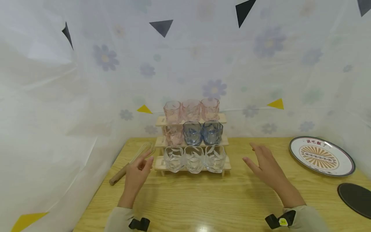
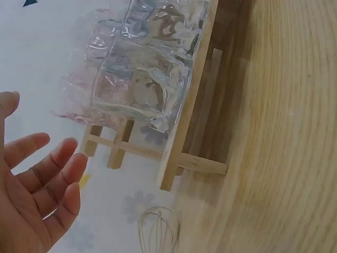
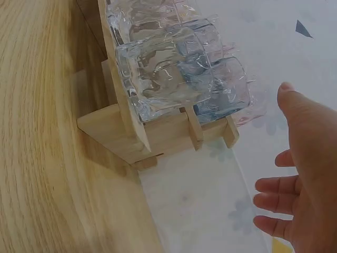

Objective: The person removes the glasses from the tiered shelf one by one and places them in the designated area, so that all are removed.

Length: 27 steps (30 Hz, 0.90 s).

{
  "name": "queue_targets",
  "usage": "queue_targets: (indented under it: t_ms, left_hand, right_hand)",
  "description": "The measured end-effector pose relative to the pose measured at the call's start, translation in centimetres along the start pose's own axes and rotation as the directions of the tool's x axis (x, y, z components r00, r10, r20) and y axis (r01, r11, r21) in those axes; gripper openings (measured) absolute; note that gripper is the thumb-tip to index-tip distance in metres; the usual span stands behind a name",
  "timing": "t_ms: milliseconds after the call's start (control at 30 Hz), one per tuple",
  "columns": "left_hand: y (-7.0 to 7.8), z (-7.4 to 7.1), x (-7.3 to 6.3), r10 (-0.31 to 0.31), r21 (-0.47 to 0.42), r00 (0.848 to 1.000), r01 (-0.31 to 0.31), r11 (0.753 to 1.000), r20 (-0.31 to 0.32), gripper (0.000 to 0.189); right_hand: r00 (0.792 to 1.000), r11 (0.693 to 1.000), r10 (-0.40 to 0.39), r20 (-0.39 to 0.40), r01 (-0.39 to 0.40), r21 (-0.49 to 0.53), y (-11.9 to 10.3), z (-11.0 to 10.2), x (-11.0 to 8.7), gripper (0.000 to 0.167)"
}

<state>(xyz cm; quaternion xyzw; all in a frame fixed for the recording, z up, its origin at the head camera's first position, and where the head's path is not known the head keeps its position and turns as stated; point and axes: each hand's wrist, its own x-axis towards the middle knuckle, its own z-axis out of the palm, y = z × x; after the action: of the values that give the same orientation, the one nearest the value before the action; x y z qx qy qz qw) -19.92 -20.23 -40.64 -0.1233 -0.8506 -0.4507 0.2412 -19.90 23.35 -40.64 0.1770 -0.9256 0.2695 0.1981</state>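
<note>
A three-tier wooden rack [image 1: 160,141] stands at the back of the table, with faceted glasses on each step. Pink glasses [image 1: 191,109] fill the top step. On the middle one, a pink glass [image 1: 174,133] sits left of two blue glasses [image 1: 213,132]. Three clear glasses [image 1: 194,159] line the bottom step. My left hand [image 1: 137,174] hovers left of the rack with fingers loosely bent and holding nothing, overlapping the whisk in the head view. To the rack's right, my right hand [image 1: 268,169] is held in the air, fingers extended and thumb apart, nothing in it.
A whisk [image 1: 119,174] with a brown handle lies at the table's left edge. On the right are a patterned white plate [image 1: 295,151] and a dark round mat [image 1: 356,198]. A flowered sheet [image 1: 185,64] hangs close behind the rack.
</note>
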Motion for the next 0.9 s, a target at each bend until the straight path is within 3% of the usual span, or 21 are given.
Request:
queue_targets:
  t_ms: [67, 133, 233, 333, 533, 667, 900]
  left_hand:
    - [-0.6, 0.1, 0.1, -0.087, -0.054, 0.994, 0.091, 0.994, 0.064, 0.037]
    - [-1.2, 0.2, 0.2, -0.175, -0.104, 0.973, 0.191, 0.976, 0.150, 0.040]
    - [-2.2, 0.4, 0.4, -0.298, -0.154, 0.911, 0.350, 0.924, 0.284, 0.045]
    - [-3.3, 0.7, 0.6, -0.347, -0.183, 0.857, 0.437, 0.880, 0.380, 0.048]
    - [-4.9, 1.2, 1.1, -0.418, -0.215, 0.777, 0.560, 0.800, 0.471, 0.052]
    - [-5.9, 1.5, 1.3, -0.432, -0.252, 0.744, 0.609, 0.752, 0.510, 0.054]
    - [-7.2, 2.3, 1.3, -0.473, -0.260, 0.709, 0.661, 0.704, 0.522, 0.055]
  right_hand:
    - [1.000, 1.000, 0.006, 0.018, -0.006, 0.030, 0.1, 0.5, 0.1, 0.064]
    - [0.999, 0.998, 0.016, 0.034, -0.018, 0.061, 0.0, 0.9, 0.2, 0.065]
    - [0.999, 0.994, 0.026, 0.037, -0.030, 0.106, -0.1, 1.4, 0.5, 0.064]
    - [0.999, 0.988, 0.024, 0.023, -0.027, 0.154, 0.0, 2.1, 0.9, 0.063]
    - [1.000, 0.973, 0.015, 0.018, -0.019, 0.229, -0.2, 3.4, 1.5, 0.062]
    - [1.000, 0.968, 0.007, 0.021, -0.013, 0.250, -0.6, 4.0, 2.0, 0.062]
    - [1.000, 0.964, 0.002, 0.017, -0.006, 0.267, -1.7, 4.8, 2.8, 0.064]
